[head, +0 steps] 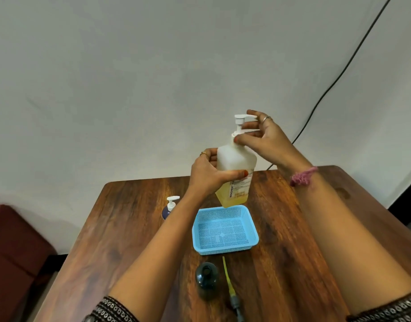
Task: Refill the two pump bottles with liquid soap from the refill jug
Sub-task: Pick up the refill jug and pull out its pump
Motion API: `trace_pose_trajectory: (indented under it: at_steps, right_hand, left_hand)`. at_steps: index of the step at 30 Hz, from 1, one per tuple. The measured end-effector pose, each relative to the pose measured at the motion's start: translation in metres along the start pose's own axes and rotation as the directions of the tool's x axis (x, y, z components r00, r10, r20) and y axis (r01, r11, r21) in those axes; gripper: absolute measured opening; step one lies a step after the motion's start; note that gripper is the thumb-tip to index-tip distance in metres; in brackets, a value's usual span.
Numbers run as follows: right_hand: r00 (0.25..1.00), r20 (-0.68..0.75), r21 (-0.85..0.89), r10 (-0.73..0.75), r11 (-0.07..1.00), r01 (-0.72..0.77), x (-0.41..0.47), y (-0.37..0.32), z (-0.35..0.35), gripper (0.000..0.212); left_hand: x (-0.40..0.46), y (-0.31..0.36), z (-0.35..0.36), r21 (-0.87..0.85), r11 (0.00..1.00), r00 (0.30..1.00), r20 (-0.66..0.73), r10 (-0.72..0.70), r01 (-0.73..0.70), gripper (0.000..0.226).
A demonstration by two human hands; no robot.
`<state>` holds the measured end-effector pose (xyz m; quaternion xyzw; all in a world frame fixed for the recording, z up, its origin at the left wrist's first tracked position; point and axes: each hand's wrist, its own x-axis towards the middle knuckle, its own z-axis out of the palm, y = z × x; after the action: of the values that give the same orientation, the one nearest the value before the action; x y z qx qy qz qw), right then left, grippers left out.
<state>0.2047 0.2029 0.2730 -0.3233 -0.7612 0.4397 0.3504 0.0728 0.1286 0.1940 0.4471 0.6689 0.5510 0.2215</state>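
My left hand [208, 174] grips the body of a large translucent refill jug [238, 175] with yellow soap in its lower part, lifted above the table. My right hand [265, 139] pinches the collar of the jug's white pump head [240, 123]. An open dark bottle [206, 278] stands near me on the table without a pump. Beside it lies its pump with a yellow tube [227, 275]. A second, dark blue pump bottle [169, 206] with a white pump stands at the left, partly behind my left forearm.
A light blue mesh basket [225, 248] sits in the middle of the wooden table [130, 228], right under the jug. A dark red seat [12, 247] stands at the left. A black cable [339, 75] runs down the wall at the right.
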Motion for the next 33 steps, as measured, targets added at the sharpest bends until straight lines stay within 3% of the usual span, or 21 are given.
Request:
trace_pose_trajectory:
  at_steps: [3,6,10,13,16,19,23,33]
  right_hand:
    - [0.997,-0.076,-0.021,-0.019,1.0,0.017,-0.006,0.001,0.002,0.065]
    - [0.999,-0.023,0.099,0.031,0.995,-0.028,-0.008,0.0,-0.001,0.069]
    - [0.999,-0.039,-0.065,0.015,0.998,-0.017,-0.012,-0.001,0.001,0.091]
    - [0.993,-0.119,-0.109,-0.009,0.994,-0.004,-0.016,0.0,0.0,0.08]
    - [0.997,-0.067,-0.004,0.031,1.0,-0.031,-0.019,0.0,-0.005,0.07]
    - [0.999,-0.026,-0.07,0.039,0.997,-0.04,-0.024,-0.001,-0.005,0.08]
    - [0.993,-0.115,-0.178,0.011,0.984,-0.031,-0.032,0.001,-0.006,0.08]
    - [0.969,-0.248,0.016,0.011,1.0,-0.007,-0.04,-0.007,-0.029,0.067]
  left_hand:
    - [-0.001,0.0,0.002,0.013,1.0,1.0,0.001,0.002,-0.002,0.083]
    - [-0.004,0.001,0.005,-0.005,1.0,1.0,0.001,-0.01,0.01,0.09]
    - [-0.007,0.0,0.008,-0.001,1.0,1.0,0.005,-0.015,0.015,0.086]
    - [-0.011,0.0,0.011,-0.01,1.0,1.0,0.005,-0.018,0.018,0.085]
    - [-0.014,0.0,0.015,-0.011,0.999,1.0,-0.002,-0.031,0.031,0.086]
    - [-0.018,0.0,0.017,-0.004,1.0,1.0,-0.002,-0.028,0.027,0.081]
    - [-0.023,0.0,0.021,-0.006,1.0,1.0,0.006,-0.024,0.024,0.078]
    - [-0.033,-0.01,0.03,0.022,0.999,0.999,0.03,-0.04,0.039,0.081]
